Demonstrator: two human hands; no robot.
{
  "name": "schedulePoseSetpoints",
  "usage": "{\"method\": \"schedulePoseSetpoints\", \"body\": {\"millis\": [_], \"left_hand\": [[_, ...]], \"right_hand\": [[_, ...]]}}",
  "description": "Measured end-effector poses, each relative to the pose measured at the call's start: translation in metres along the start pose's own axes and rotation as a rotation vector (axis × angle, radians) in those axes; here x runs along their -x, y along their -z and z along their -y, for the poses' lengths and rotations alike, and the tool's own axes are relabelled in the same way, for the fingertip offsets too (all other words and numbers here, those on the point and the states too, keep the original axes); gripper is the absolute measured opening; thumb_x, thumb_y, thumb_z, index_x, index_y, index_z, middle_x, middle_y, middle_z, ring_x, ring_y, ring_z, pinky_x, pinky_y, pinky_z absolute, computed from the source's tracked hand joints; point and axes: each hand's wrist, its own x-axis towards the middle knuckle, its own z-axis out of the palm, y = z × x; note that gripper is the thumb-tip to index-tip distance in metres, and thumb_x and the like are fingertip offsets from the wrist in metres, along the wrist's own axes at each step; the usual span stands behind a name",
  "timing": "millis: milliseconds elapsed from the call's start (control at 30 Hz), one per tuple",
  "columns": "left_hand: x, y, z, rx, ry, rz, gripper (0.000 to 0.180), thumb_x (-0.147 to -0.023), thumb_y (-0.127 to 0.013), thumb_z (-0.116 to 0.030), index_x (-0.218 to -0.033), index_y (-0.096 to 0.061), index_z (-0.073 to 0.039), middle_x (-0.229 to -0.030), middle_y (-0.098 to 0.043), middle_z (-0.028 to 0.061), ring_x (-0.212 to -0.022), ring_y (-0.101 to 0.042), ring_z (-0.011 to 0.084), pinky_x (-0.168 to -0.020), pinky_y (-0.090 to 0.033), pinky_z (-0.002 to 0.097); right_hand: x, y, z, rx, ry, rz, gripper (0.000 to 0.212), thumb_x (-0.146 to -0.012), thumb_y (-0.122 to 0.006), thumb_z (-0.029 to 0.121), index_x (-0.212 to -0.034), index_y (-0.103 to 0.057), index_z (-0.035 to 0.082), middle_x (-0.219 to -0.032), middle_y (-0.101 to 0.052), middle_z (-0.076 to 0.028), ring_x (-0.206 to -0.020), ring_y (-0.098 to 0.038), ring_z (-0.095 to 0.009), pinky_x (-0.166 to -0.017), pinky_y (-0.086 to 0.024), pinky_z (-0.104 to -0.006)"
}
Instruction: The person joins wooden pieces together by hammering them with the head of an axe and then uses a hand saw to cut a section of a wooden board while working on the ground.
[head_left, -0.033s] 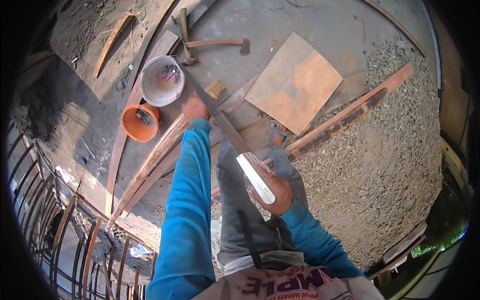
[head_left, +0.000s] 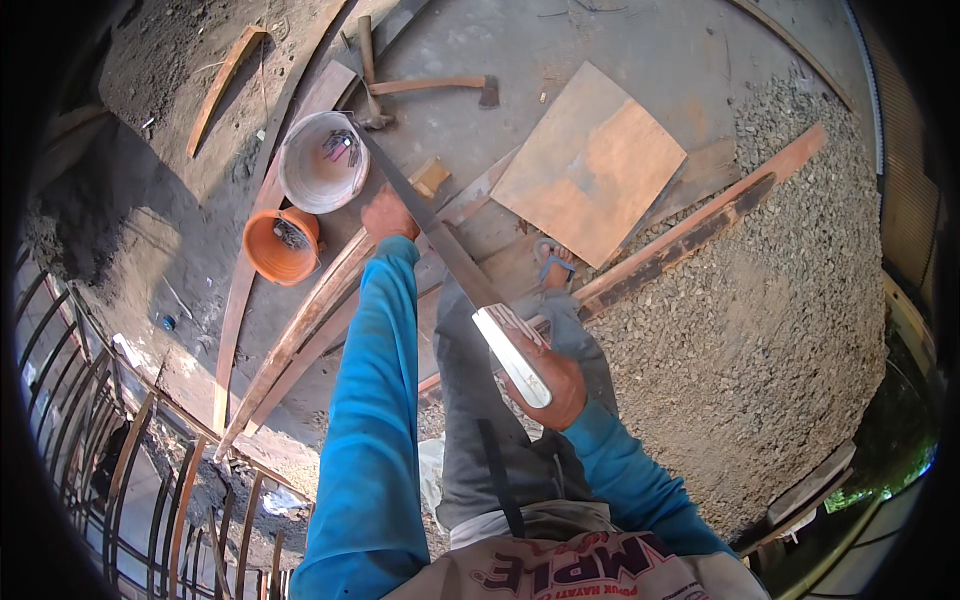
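A hand saw [head_left: 453,255] lies slantwise in front of me, its long metal blade pointing up and left. My right hand [head_left: 553,378] is closed around its white handle [head_left: 510,355]. My left hand [head_left: 388,215] is closed on the far end of a long wooden plank [head_left: 305,315], just left of the blade; its fingertips are partly hidden. Where the blade meets the wood, if it does, I cannot tell. Beyond my left hand lies a small wood block [head_left: 431,178].
A whitish bucket [head_left: 297,185] and an orange bucket [head_left: 265,258] hold small metal pieces. Behind them lie an axe [head_left: 440,85] and a hammer [head_left: 367,60]. A square board [head_left: 585,165], a long beam [head_left: 700,225] and gravel [head_left: 740,370] are to the right. Metal bars [head_left: 110,440] stand lower left.
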Motion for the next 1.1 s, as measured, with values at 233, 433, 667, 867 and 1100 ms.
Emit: {"method": "schedulePoseSetpoints", "body": {"millis": [233,433,667,867,1100], "left_hand": [[0.012,-0.017,-0.004,0.111,0.048,-0.125,0.032,-0.087,-0.058,-0.038,-0.097,-0.072,-0.011,-0.095,-0.073,0.0153,-0.092,-0.069,0.0356,-0.079,-0.050,0.0489],[0.015,-0.019,0.002,0.101,0.064,-0.188,0.032,-0.087,-0.057,-0.038,-0.096,-0.072,-0.011,-0.093,-0.073,0.0161,-0.091,-0.069,0.0367,-0.078,-0.051,0.0490],[-0.017,-0.013,0.014,-0.020,0.074,-0.102,0.032,-0.087,-0.056,-0.038,-0.095,-0.072,-0.011,-0.091,-0.073,0.0171,-0.090,-0.069,0.0379,-0.077,-0.052,0.0492],[-0.011,-0.007,0.005,-0.002,0.136,-0.044,0.030,-0.087,-0.057,-0.036,-0.094,-0.073,-0.012,-0.089,-0.073,0.0176,-0.089,-0.069,0.0373,-0.076,-0.052,0.0482],[0.006,-0.011,0.003,0.014,0.118,-0.108,0.025,-0.085,-0.061,-0.033,-0.091,-0.072,-0.011,-0.089,-0.073,0.0157,-0.087,-0.070,0.0378,-0.075,-0.052,0.0489]], "right_hand": [[0.025,0.020,0.013,0.004,0.012,0.020,0.069,-0.073,-0.071,-0.001,-0.139,-0.051,0.000,-0.111,-0.068,-0.023,-0.090,-0.071,-0.036,-0.075,-0.058,-0.0401],[0.008,0.021,0.007,0.014,0.038,0.065,0.071,-0.072,-0.072,-0.002,-0.139,-0.051,0.001,-0.106,-0.069,-0.020,-0.086,-0.070,-0.036,-0.075,-0.058,-0.0409],[0.018,0.033,-0.002,-0.018,0.030,0.107,0.075,-0.070,-0.073,0.000,-0.140,-0.049,0.001,-0.111,-0.067,-0.024,-0.092,-0.070,-0.038,-0.079,-0.057,-0.0419],[-0.004,0.043,-0.017,-0.069,0.044,0.129,0.075,-0.069,-0.073,-0.001,-0.141,-0.049,0.003,-0.112,-0.067,-0.024,-0.096,-0.069,-0.041,-0.079,-0.058,-0.0417],[-0.013,0.027,-0.034,-0.043,0.156,0.044,0.083,-0.072,-0.075,0.006,-0.148,-0.043,0.011,-0.093,-0.070,-0.016,-0.083,-0.069,-0.035,-0.070,-0.056,-0.0443]]}}
